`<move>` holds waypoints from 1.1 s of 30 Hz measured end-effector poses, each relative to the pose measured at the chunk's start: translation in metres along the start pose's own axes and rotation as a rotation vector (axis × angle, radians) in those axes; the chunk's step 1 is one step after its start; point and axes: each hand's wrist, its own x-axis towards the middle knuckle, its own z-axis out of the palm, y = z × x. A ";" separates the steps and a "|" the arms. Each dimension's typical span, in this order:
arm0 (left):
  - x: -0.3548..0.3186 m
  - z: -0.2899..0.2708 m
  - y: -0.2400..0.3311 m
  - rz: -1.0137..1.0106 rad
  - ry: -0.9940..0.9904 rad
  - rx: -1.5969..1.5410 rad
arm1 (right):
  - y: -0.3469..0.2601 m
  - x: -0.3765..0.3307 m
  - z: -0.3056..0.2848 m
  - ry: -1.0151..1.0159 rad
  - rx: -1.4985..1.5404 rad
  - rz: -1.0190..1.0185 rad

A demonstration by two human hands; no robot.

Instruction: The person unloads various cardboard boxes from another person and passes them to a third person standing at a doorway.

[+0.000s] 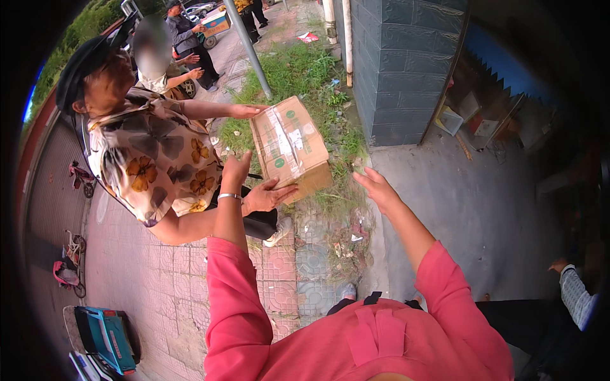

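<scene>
An outdoor street pavement point(159, 279) of patterned bricks, with a grass patch point(305, 73), parked scooters point(105, 336) and a tiled building corner point(406, 63).

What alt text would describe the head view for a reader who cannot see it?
A person in a floral shirt holds a taped cardboard box with both hands. The wearer, in pink sleeves, reaches toward it, left hand beside the box, right hand open and apart. Pavement and grass lie below.
</scene>
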 end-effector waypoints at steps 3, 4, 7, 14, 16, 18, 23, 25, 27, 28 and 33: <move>-0.021 0.026 0.004 -0.190 -0.571 -0.003 | 0.004 0.019 0.017 -0.112 0.138 -0.023; -0.046 0.040 0.005 -0.222 -0.670 -0.328 | 0.012 0.019 0.021 -0.258 0.202 -0.078; -0.073 0.063 0.021 -0.027 -0.782 -0.429 | 0.028 -0.013 -0.007 -0.303 0.339 -0.086; -0.142 0.126 0.167 0.402 -1.158 -0.747 | 0.073 -0.132 -0.129 0.168 0.598 -0.138; -0.167 0.168 0.222 0.495 -1.267 -0.710 | 0.088 -0.172 -0.158 0.388 0.681 -0.115; -0.197 0.214 0.267 0.693 -1.345 -0.666 | 0.103 -0.214 -0.184 0.609 0.730 -0.142; -0.309 0.285 0.374 0.885 -1.583 -0.634 | 0.165 -0.299 -0.238 0.983 0.627 -0.264; -0.344 0.303 0.405 0.911 -1.669 -0.566 | 0.179 -0.316 -0.267 0.865 0.810 -0.237; -0.365 0.314 0.428 0.919 -1.733 -0.465 | 0.181 -0.320 -0.303 0.484 1.296 -0.090; -0.372 0.319 0.436 0.913 -1.728 -0.466 | 0.180 -0.321 -0.313 0.266 1.519 0.001; -0.380 0.333 0.476 0.849 -1.637 -0.633 | 0.160 -0.329 -0.311 1.139 0.855 -0.369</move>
